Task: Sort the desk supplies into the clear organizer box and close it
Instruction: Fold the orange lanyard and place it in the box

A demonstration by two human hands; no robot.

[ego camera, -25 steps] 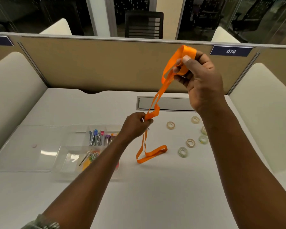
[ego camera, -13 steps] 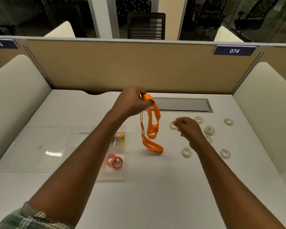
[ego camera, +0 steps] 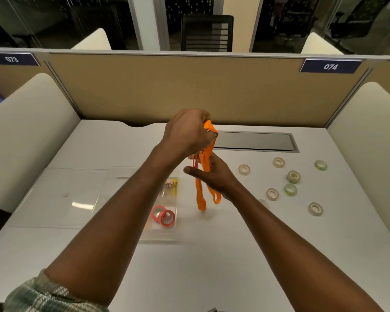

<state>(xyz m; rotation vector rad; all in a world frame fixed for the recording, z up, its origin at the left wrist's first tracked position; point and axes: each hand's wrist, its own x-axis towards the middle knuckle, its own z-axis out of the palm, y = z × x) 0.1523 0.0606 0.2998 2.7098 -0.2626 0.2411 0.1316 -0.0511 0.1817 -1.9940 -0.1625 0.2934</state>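
Note:
My left hand (ego camera: 187, 131) is raised over the desk's middle, shut on the top of a folded orange lanyard (ego camera: 200, 192) whose loops hang down almost to the desk. Just below it, my right hand (ego camera: 212, 174) wraps its fingers around the hanging straps. The clear organizer box (ego camera: 160, 235) lies open on the left, partly hidden by my left forearm; two red tape rolls (ego camera: 163, 216) and some markers (ego camera: 172, 188) show inside. Its clear lid (ego camera: 54, 199) lies flat further left. Several small tape rolls (ego camera: 293, 176) are scattered on the right.
A grey cable hatch (ego camera: 254, 141) is set into the desk behind my hands. A tan partition (ego camera: 189, 86) closes the back, and padded cream side panels (ego camera: 27, 131) stand at both sides.
My right hand left the tape rolls, moved left and closed around the hanging lanyard below my left hand. The left hand kept holding the lanyard's top, now bunched tighter.

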